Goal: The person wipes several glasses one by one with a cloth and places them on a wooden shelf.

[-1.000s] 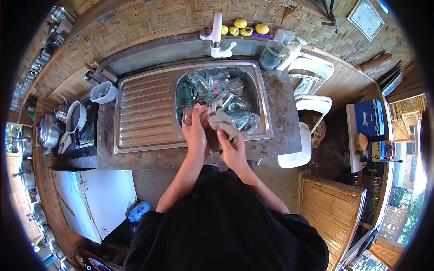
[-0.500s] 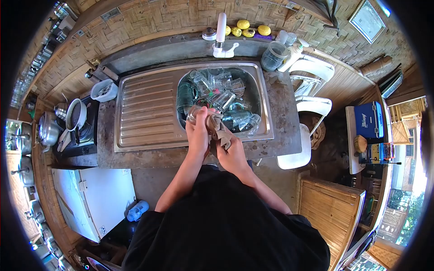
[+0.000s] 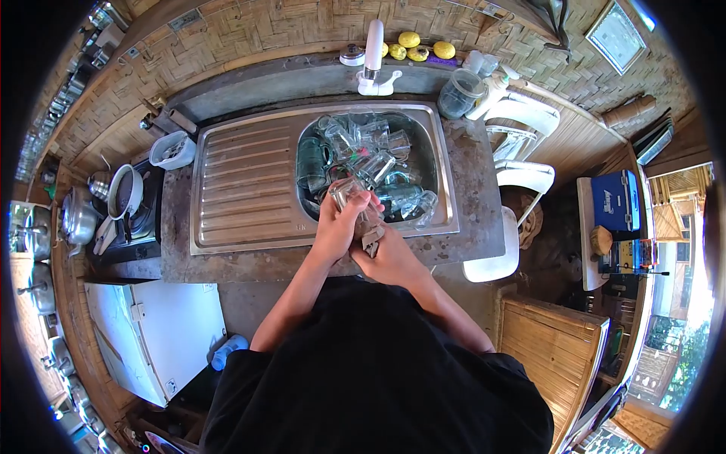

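Note:
My left hand (image 3: 338, 229) is closed around a clear drinking glass (image 3: 345, 191) at the sink's front edge. A bunched brown cloth (image 3: 369, 231) is gripped by my right hand (image 3: 392, 256), which presses it against the lower end of the glass. The fingers of my right hand are partly hidden behind the cloth. Just beyond my hands, the metal sink basin (image 3: 432, 129) holds several clear glasses and a greenish glass mug (image 3: 311, 160), piled together.
Left of the basin lies the ribbed steel drainboard (image 3: 246, 185). A white faucet (image 3: 373, 57) rises behind it. Several yellow fruits (image 3: 444, 50) and a cloudy jar (image 3: 460, 94) stand at the back. A white chair (image 3: 522, 178) is on the right, a pan (image 3: 126, 193) on the left.
The glass has tilted more upright and shifted slightly right in my left hand. My right hand has moved a little, with the cloth now closer against the glass.

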`<state>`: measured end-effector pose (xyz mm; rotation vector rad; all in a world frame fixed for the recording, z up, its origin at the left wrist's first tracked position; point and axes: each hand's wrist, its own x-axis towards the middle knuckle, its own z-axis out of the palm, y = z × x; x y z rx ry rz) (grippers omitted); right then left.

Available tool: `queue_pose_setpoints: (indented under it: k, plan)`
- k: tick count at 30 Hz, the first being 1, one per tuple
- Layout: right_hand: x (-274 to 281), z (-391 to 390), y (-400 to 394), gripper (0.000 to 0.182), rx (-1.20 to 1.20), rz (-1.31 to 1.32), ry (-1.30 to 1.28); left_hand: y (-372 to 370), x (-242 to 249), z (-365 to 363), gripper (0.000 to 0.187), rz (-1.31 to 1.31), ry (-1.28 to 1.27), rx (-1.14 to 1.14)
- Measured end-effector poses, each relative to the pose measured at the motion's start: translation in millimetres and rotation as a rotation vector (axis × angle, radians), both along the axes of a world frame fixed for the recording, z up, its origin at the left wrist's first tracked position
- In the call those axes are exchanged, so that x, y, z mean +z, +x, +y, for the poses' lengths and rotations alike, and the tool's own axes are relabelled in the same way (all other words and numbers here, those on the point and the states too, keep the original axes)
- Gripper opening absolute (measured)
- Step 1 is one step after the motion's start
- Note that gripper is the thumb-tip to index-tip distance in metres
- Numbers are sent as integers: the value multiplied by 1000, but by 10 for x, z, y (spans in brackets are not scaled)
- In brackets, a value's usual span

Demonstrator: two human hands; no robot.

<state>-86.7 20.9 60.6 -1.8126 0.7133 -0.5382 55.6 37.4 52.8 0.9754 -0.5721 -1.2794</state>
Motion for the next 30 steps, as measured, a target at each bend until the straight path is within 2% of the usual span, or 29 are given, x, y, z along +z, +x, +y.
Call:
queue_pose_setpoints:
  k: [1,4,7,10,11,14,15,18,19,22,26,27,30]
  plan:
    - [-2,22,38,36,-33,19,-62,15,46,8,29,11,-2,-3]
    - [-94,-28,125,31,12,-242,131,33,101,2,30,-44,-92,50]
    - [40,25,100,24,-36,-418,750,84,214,25,31,18,-113,13]
    - [234,2,27,26,30,-381,1039,103,323,26,33,120,-119,-53]
    - [160,58,70,30,12,-453,1036,124,316,28,35,81,-133,-83]
    - [134,-7,59,29,407,-937,1720,162,280,-10,33,132,-208,-210]
    - [98,16,76,31,400,-1044,1805,159,221,-44,35,93,-231,-227]
    - [32,-70,137,31,210,-1165,1845,113,78,-81,40,223,-152,-119]
    - [43,-139,98,32,205,-995,1742,139,-42,-68,55,248,-141,-130]
    - [93,-191,63,31,-25,-402,907,272,-156,19,63,170,-93,-82]
    - [58,-147,196,57,-54,-112,-308,331,-146,71,69,176,-109,45]
    - [73,-122,194,70,41,-18,-360,313,-94,60,70,200,-112,91]
    - [-51,8,239,72,123,145,-356,306,-96,72,76,137,72,138]
